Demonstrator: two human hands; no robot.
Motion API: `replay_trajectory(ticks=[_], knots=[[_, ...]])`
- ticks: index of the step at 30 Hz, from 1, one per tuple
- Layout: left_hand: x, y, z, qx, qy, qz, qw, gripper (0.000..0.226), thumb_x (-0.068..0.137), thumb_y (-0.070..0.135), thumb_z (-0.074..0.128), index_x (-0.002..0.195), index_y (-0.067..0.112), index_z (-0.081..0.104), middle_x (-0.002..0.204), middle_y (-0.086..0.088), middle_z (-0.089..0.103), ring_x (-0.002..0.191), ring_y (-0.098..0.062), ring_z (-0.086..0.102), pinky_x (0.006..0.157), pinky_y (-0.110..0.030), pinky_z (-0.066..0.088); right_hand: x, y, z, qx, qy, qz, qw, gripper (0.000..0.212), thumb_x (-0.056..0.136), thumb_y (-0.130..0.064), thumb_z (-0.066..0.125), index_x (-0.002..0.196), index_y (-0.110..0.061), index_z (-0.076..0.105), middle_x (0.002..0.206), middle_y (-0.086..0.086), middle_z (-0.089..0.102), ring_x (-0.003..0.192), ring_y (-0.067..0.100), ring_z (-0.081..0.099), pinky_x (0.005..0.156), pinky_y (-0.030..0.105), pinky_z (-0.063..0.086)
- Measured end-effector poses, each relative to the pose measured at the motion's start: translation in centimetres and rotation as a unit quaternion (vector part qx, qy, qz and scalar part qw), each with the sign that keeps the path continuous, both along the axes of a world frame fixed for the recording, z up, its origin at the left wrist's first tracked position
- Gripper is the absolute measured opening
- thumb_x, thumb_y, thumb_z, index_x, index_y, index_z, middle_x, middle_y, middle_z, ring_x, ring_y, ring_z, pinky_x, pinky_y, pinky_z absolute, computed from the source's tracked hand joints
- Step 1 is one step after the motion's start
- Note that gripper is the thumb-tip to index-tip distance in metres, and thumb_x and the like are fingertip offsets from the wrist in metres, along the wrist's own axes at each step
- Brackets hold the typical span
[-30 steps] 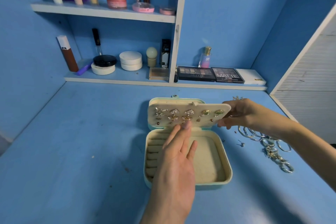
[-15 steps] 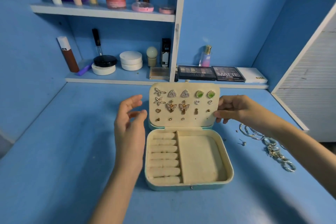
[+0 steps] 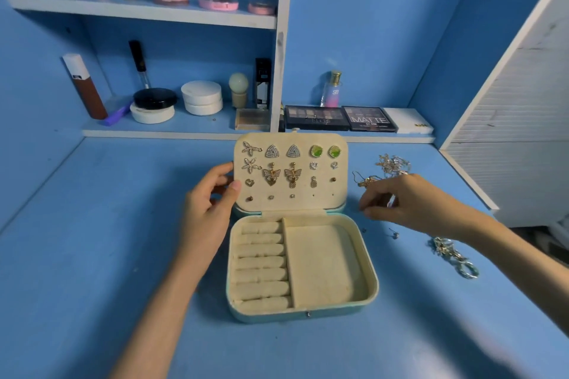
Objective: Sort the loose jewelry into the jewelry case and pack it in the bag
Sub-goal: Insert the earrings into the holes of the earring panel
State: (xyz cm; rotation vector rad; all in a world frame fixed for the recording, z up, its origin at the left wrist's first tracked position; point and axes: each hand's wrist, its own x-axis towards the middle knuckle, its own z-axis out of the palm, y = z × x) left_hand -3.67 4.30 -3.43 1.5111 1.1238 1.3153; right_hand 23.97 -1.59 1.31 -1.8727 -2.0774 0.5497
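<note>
The left hand (image 3: pixel 209 212) is pinching the left edge of the upright earring panel (image 3: pixel 308 204), thumb in front and fingers curling behind. The case (image 3: pixel 374 283) is lying open on the desk (image 3: pixel 92 224), ring rolls on its left, bare tray on its right. The right hand (image 3: pixel 412 203) is hovering over loose jewelry (image 3: pixel 392 163) beside the case, fingertips bunching downward. I cannot tell whether they are pinching anything.
</note>
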Motion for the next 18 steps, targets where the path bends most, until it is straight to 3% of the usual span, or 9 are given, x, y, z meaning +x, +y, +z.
replay_trajectory(ticks=[6, 11, 18], knots=[[-0.2, 0.1, -0.3, -0.003, 0.005, 0.007, 1.000, 0.028, 0.093, 0.007, 0.057, 0.106, 0.031, 0.063, 0.091, 0.010, 0.065, 0.080, 0.006, 0.057, 0.070, -0.005, 0.041, -0.1, -1.1, -0.6, -0.024, -0.054, 0.041, 0.997, 0.008, 0.080, -0.020, 0.071, 0.087, -0.024, 0.073, 0.075, -0.019, 0.062, 0.074, -0.006, 0.056, 0.065, 0.009, 0.041], [-0.2, 0.0, -0.1, 0.005, 0.007, 0.005, 1.000, 0.032, 0.093, 0.006, 0.056, 0.100, 0.037, 0.062, 0.089, 0.011, 0.065, 0.078, 0.008, 0.056, 0.070, -0.004, 0.042, -0.5, -1.0, -1.1, 0.001, -0.109, 0.047, 0.993, 0.011, 0.082, -0.021, 0.069, 0.091, -0.024, 0.075, 0.076, -0.019, 0.057, 0.066, -0.001, 0.052, 0.069, 0.018, 0.045], [-0.2, 0.1, -0.3, 0.006, 0.012, 0.005, 1.000, 0.033, 0.093, 0.008, 0.057, 0.099, 0.040, 0.061, 0.091, 0.012, 0.065, 0.080, 0.008, 0.056, 0.070, -0.004, 0.041, -0.4, -1.0, -1.5, 0.041, -0.116, 0.057, 0.991, 0.009, 0.084, -0.016, 0.065, 0.088, -0.017, 0.074, 0.082, -0.005, 0.064, 0.071, 0.009, 0.052, 0.072, 0.032, 0.048]])
